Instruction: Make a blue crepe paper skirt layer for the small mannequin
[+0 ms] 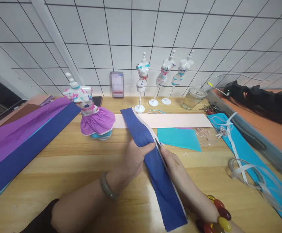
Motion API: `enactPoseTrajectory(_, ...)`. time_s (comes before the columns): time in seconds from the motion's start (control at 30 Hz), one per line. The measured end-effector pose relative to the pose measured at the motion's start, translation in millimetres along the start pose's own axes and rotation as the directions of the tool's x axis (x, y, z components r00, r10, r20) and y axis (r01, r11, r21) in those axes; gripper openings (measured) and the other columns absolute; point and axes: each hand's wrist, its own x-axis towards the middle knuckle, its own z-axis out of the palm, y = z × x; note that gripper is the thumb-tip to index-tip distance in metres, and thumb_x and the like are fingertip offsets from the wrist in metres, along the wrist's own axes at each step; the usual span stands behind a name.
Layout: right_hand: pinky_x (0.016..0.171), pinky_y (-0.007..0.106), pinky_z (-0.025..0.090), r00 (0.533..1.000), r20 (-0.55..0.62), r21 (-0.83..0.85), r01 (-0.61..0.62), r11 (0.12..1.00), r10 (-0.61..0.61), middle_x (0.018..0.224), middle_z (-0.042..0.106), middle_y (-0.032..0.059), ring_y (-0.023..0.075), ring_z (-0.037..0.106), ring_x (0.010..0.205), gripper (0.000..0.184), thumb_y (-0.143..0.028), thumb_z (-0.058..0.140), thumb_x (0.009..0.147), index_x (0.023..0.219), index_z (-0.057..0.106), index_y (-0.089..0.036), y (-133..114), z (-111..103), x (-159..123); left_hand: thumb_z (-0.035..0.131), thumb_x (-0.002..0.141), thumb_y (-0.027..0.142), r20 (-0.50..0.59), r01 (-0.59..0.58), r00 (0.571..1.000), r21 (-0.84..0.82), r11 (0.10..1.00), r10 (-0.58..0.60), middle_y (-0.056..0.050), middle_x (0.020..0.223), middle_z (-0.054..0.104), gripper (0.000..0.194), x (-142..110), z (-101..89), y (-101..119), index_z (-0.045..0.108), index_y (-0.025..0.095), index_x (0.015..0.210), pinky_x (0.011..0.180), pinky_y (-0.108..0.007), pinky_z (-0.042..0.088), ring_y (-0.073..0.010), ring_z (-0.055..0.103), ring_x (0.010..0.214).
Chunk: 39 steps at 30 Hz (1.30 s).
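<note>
Gripping a long, white-edged navy fabric strip (159, 176), the left hand (135, 157) is closed; the right hand (174, 161) pinches a small, dark, pointed tool (158, 144).

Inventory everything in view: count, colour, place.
blue strip: 1, blue, centre
tool: 1, dark, centre
dress forms: 4, white, three back, one left
skirt: 1, purple, left
phone: 1, grey, back
glass: 1, clear, back
pale strip: 1, pink, centre
cloths: 2, turquoise, right
ribbon: some, white, right
fabrics: several, purple/blue, left
bundle: 1, black, right
table: 1, wooden, underneath
wall: 1, white-tiled, back
left hand: 1, gripping blue strip
right hand: 1, holding tool
</note>
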Motion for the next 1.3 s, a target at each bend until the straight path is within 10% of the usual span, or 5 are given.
enactPoseTrajectory(1.3, 0.062, 0.026, 0.043, 0.999, -0.031, -0.080, 0.015, 0.997, -0.018, 0.071, 0.059, 0.0029, 0.0174, 0.051, 0.067, 0.047, -0.059, 0.044, 0.083, 0.074, 0.059, -0.016, -10, 2, 1, 0.073, 0.062, 0.012, 0.006, 0.017, 1.000, -0.067, 0.998, -0.016, -0.004, 0.087, 0.069, 0.031, -5, 2.5, -3, 0.062, 0.015, 0.091, 0.077, -0.031, 0.049, -0.0160, 0.062, 0.078)
